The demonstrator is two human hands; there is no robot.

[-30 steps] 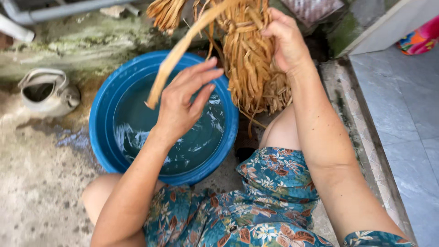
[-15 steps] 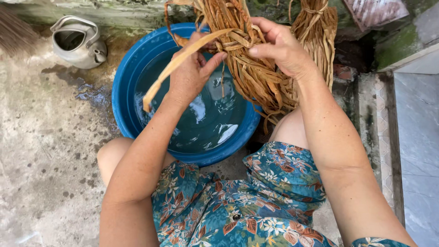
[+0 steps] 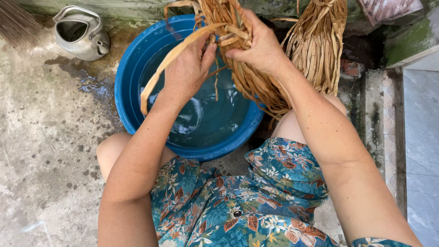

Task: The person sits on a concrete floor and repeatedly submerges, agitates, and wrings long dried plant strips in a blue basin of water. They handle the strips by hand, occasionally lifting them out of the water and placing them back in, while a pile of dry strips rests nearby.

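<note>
At about ten o'clock in the view stood a dented metal kettle [image 3: 80, 33] on the wet concrete ground [image 3: 41, 151], with the tip of a broom [image 3: 16, 23] just beyond it at the corner; to its right, near the centre and reaching toward twelve o'clock, sat a blue plastic basin [image 3: 137, 77] holding water, its rim close against the person's knees; over the basin the left hand [image 3: 187, 73] was closed loosely around one long flat straw strip [image 3: 169, 59], which curved from the fingers down toward eight o'clock, its free end hanging above the basin's left rim; just beside it, at twelve o'clock, the right hand [image 3: 260, 48] was wrapped tight around a bundle of dried straw [image 3: 247, 82], gripping its upper part while the loose ends trailed down toward four o'clock past the basin's edge to the right knee; the strip ran up into this bundle between the two hands; further right, at one o'clock, a second tied sheaf of straw [image 3: 320, 45] leaned upright against the mossy wall [image 3: 402, 43]; at three o'clock lay a pale tiled step [image 3: 420, 137]; the floral blue garment [image 3: 238, 201] filled six o'clock
</note>
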